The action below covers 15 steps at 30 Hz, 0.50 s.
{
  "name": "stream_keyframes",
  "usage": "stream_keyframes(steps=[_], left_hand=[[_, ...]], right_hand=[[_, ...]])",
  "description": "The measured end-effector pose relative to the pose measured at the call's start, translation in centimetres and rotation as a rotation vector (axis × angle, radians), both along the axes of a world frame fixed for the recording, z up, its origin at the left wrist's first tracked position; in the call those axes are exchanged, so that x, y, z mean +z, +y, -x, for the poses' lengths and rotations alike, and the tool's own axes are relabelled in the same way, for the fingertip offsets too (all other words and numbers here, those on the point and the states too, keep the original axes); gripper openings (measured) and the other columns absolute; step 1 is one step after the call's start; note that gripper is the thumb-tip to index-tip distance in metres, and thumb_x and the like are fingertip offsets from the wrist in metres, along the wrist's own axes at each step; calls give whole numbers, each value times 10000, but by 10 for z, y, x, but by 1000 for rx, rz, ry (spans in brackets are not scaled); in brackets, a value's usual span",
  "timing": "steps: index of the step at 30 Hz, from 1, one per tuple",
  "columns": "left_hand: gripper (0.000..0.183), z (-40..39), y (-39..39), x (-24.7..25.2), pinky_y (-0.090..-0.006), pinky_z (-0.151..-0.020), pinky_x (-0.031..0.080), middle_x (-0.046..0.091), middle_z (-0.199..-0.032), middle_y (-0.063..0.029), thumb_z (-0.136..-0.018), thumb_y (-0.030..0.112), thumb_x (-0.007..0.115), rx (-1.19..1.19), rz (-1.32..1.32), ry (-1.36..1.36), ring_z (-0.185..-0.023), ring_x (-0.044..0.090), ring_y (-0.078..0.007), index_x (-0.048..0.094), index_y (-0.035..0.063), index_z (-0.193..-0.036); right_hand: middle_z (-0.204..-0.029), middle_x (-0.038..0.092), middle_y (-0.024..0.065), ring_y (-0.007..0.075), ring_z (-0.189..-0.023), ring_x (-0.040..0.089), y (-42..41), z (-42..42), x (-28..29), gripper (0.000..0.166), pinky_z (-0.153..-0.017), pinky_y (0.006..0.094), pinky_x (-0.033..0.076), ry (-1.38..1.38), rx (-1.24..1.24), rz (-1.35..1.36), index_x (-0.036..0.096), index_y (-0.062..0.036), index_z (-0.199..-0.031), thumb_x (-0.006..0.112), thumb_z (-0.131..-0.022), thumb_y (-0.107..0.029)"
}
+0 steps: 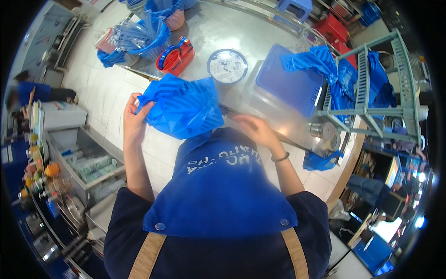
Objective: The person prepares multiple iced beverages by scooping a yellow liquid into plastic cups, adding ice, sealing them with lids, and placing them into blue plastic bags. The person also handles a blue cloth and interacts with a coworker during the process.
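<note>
My left hand [138, 110] pinches the edge of a blue striped plastic bag [183, 106] between thumb and fingers. The bag is crumpled and hangs in front of my apron, beside the table's near edge. To its right is my right hand [254, 127], slightly blurred, with fingers apart and nothing in it. Just beyond the bag, a red tape dispenser [176, 57] with a blue roll stands on the metal table [244, 28]. A round tub with a printed lid [227, 66] sits to the right of the dispenser.
Baskets lined with blue bags hold wrapped straws [137, 36] at the back left. On the right are a plastic box with a blue lid [289, 80], a metal canister [322, 130] and a green rack [373, 87] draped with blue bags. An open drawer [87, 153] lies left; people stand farther off.
</note>
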State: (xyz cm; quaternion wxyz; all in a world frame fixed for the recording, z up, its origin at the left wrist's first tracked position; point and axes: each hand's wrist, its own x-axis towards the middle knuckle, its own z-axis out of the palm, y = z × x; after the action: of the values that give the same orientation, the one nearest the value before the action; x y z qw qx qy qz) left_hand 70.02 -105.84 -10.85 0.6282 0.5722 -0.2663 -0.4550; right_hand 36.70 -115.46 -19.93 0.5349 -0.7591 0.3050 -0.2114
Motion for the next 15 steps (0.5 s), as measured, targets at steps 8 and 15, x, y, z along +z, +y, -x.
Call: stream_keyframes(steps=[8,15], left_hand=[[318,-47,-55,-15,-146,-353,345,569,-938,-49,-767,8,667,-366,-22,-412,-508,509,-26,379,96,-870],[267,-72,-90,-19,-157,-355,346,558,-1045,-53,-761,9,664,-550,-30,-382,-514,507,-20,412,91,-734]], right_hand=[[-1304,479,81,250,-1219,429,51,-49,-13,370,-985,368,374,271,119,375,497,-138,-1250,518,-894,-236],[-1286,494,82,244,-1181,468,67,-82,-19,416,-958,345,393,322,-19,421,502,-112,-1240,589,-845,-207]])
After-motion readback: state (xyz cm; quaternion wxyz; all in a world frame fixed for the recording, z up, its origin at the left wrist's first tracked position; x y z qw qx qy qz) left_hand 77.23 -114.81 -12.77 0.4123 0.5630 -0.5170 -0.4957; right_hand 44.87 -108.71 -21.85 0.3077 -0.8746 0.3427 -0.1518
